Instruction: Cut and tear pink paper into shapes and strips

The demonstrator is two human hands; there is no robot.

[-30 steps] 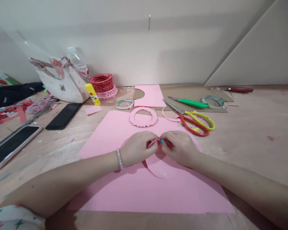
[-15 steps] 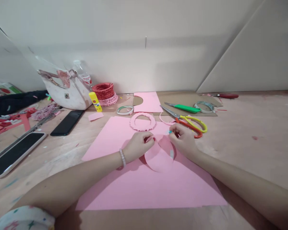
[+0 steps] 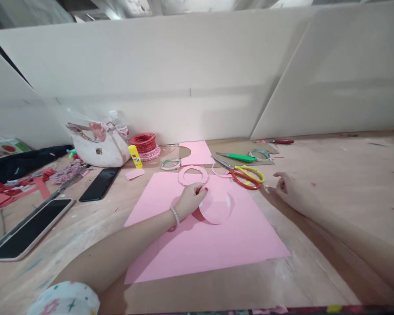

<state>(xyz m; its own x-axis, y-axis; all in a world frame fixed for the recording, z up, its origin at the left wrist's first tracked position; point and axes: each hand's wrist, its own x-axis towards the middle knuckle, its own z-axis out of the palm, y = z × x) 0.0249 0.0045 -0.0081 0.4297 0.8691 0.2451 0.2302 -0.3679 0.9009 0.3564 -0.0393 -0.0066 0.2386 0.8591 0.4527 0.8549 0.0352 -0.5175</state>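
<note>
Pink paper disc [image 3: 217, 208] feels light and floppy, so pinch it at the edge like the left hand [image 3: 191, 201] does, fingers tight on it above the pink card sheet [image 3: 249, 247], while the right hand [image 3: 286, 186] lies loosely curled and empty on the plywood tabletop [image 3: 315, 275].

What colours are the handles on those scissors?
The scissors handles are orange-red and yellow, seen best in the head view.
</note>
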